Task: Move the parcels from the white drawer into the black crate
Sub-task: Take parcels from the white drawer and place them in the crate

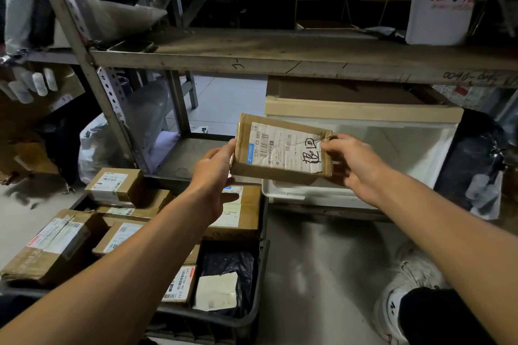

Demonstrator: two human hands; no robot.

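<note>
A flat cardboard parcel (283, 148) with a white shipping label and black handwriting hangs in the air between both hands. My left hand (215, 176) grips its left edge. My right hand (353, 165) pinches its right edge. The parcel is over the front left corner of the white drawer (308, 193), which is pulled out under the lower shelf and shows no other parcels inside. The black crate (252, 314) stands on the floor at lower left, holding several cardboard parcels (117, 185) and a black bag with a white label (224, 280).
A grey metal shelf (252, 61) runs across above the drawer, with an upright post (92, 78) at left. Bags and boxes crowd the left side and a dark bag (476, 165) sits right of the drawer. My white shoe (406, 288) is on the floor at lower right.
</note>
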